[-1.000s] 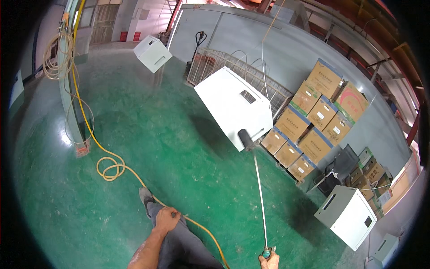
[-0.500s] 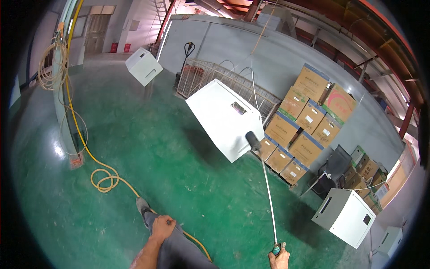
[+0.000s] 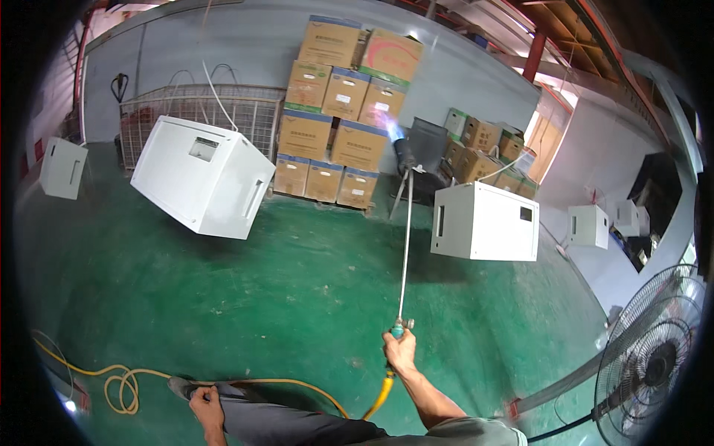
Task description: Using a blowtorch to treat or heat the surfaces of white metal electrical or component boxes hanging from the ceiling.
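Observation:
My right hand (image 3: pixel 400 349) is wrapped around the handle of a long gas torch (image 3: pixel 407 253), held out ahead and pointing up and away. A bluish-violet flame shows at its dark burner head, with a yellow hose at the handle. To the left of the burner hangs a white metal cabinet (image 3: pixel 201 175), tilted, with a rectangular cutout. Another white cabinet (image 3: pixel 487 223) hangs to the right of the torch tube. My left hand (image 3: pixel 207 407) is closed beside my trouser leg at the lower left; a small dark spot shows at its fingers, too unclear to name.
Stacked cardboard boxes (image 3: pixel 327 134) and a wire cage (image 3: pixel 256 111) stand by the far wall. A dark chair (image 3: pixel 428 141) is behind the torch. The yellow hose (image 3: pixel 290 382) loops across the green floor. A large fan (image 3: pixel 654 357) stands at the lower right. More white cabinets hang at both sides.
My view has turned right. The torch head, in front of the large cabinet before, now lies between the two nearer cabinets, and a flame is visible. My left hand stays closed by my leg.

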A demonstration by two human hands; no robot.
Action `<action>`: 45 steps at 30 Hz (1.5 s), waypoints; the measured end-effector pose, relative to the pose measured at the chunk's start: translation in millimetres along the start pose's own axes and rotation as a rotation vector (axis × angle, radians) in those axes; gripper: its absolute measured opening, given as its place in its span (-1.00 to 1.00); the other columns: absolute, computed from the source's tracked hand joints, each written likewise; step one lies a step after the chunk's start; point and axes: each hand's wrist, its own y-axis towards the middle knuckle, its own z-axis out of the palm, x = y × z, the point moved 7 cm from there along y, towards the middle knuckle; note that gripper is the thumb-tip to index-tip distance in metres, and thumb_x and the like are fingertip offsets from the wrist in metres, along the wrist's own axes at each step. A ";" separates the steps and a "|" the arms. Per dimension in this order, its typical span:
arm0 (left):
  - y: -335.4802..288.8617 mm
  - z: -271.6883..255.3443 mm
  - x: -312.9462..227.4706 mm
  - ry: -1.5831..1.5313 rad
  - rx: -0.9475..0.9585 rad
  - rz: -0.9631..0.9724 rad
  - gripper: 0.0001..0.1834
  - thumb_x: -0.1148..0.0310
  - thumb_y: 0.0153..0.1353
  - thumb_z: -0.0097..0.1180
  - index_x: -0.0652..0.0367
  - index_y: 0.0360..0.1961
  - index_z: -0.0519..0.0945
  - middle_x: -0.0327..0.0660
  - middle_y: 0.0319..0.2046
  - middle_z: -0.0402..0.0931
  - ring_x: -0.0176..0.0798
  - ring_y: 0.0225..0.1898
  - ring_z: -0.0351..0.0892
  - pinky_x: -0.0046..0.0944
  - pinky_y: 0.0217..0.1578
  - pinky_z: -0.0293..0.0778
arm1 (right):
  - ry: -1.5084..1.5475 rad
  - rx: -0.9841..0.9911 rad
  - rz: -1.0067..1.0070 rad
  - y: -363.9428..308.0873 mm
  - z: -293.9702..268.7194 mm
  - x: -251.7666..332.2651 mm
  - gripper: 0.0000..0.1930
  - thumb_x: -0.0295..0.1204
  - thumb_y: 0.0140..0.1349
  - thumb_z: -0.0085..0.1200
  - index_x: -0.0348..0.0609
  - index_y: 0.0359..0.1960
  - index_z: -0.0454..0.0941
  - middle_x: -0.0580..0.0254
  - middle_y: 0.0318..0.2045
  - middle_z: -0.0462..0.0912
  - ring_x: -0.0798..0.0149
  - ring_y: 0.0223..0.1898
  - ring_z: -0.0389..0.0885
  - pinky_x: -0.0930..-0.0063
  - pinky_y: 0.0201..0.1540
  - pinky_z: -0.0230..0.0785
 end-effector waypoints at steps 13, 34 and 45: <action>-6.8 11.6 -9.0 0.072 -0.013 -0.011 -0.80 0.48 0.14 0.23 0.40 -0.53 0.53 0.07 -0.60 0.47 0.02 -0.54 0.38 -0.02 -0.39 0.32 | 0.843 -0.239 0.203 -14.4 112.1 -24.1 -0.86 -0.54 0.17 0.07 -0.13 -0.35 0.33 0.28 -0.63 0.39 0.32 -0.74 0.37 0.40 -0.71 0.30; -4.8 15.1 -23.4 -0.008 0.069 -0.083 -0.81 0.37 0.24 0.23 0.34 -0.33 0.64 -0.05 -0.41 0.62 -0.15 -0.34 0.55 -0.19 -0.22 0.50 | 0.896 -0.364 0.333 27.9 118.7 -69.4 -0.87 -0.58 0.17 0.03 -0.18 -0.41 0.30 0.25 -0.66 0.38 0.29 -0.77 0.37 0.37 -0.73 0.30; -10.4 11.8 -42.4 0.045 0.104 -0.136 -0.75 0.28 0.26 0.22 0.27 -0.22 0.70 0.03 -0.35 0.70 -0.07 -0.32 0.63 -0.12 -0.18 0.52 | 0.880 -0.347 0.379 55.3 99.8 -81.5 -0.86 -0.60 0.16 0.05 -0.20 -0.41 0.30 0.24 -0.67 0.37 0.30 -0.76 0.37 0.40 -0.74 0.25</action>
